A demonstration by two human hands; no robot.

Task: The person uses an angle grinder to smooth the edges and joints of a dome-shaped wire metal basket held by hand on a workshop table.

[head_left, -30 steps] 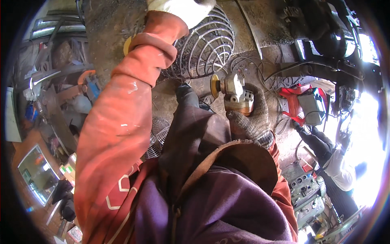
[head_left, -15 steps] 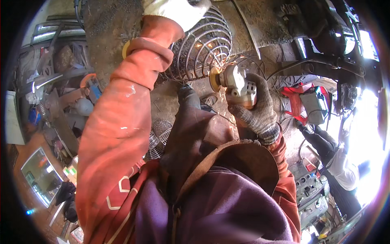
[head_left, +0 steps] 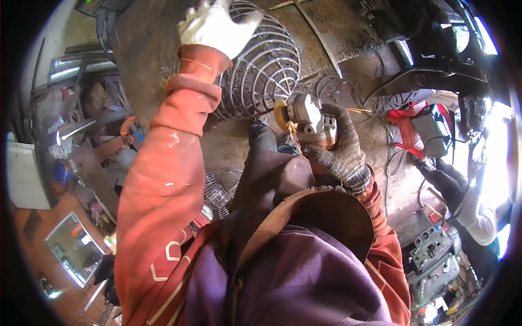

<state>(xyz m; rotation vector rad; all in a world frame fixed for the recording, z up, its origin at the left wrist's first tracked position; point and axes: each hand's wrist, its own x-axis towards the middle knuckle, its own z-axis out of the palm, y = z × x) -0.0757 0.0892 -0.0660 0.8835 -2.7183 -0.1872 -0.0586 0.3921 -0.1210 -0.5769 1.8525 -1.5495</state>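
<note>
A dome-shaped cage of metal rings and ribs [head_left: 260, 69] is at the top middle, over a dirty work surface. My left hand [head_left: 217, 27], in a white glove, is at its left side, fingers and thumb spread; the thumb reaches over the wires. Whether the fingertips press on the metal is hard to see. My right hand [head_left: 345, 149], in a grey knitted glove, is closed around an angle grinder [head_left: 312, 117]. The grinder's yellowish disc [head_left: 281, 113] is at the cage's lower right edge, and orange sparks [head_left: 292, 136] fly off below it.
More wire cages [head_left: 220, 190] lie below, left of my leg. Cables [head_left: 389, 138] loop on the floor at right, near a red and grey box-like object [head_left: 429, 130]. A person [head_left: 473, 214] is at far right beside a grey machine [head_left: 435, 261]. Metal scrap [head_left: 81, 130] fills the left.
The cage and my left hand have shifted a little left in view. The grinder's disc sits slightly lower and left, and sparks now come off under it rather than above.
</note>
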